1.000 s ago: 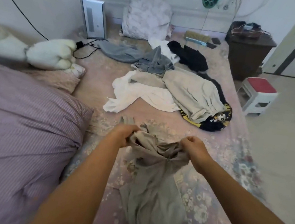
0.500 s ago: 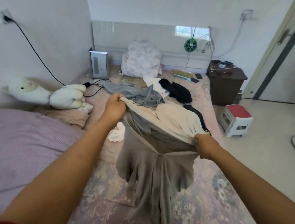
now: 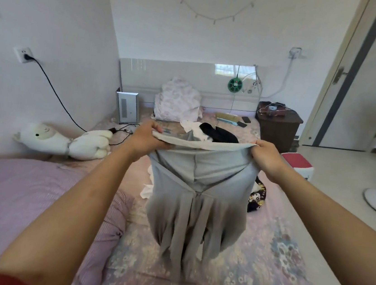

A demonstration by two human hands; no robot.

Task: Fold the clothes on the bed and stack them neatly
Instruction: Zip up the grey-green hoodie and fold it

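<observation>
Both hands hold a grey garment up by its waistband above the bed.

The left hand [image 3: 143,138] and right hand [image 3: 266,158] each have their fingers curled tight around one end of the waistband, stretching it between them, so the grey garment [image 3: 197,195] hangs over the middle of the bed [image 3: 269,266]. Behind it, toward the headboard end, lie a black garment [image 3: 221,134] and white clothes [image 3: 190,126]. A plush toy [image 3: 64,142] rests along the bed's left edge.
</observation>
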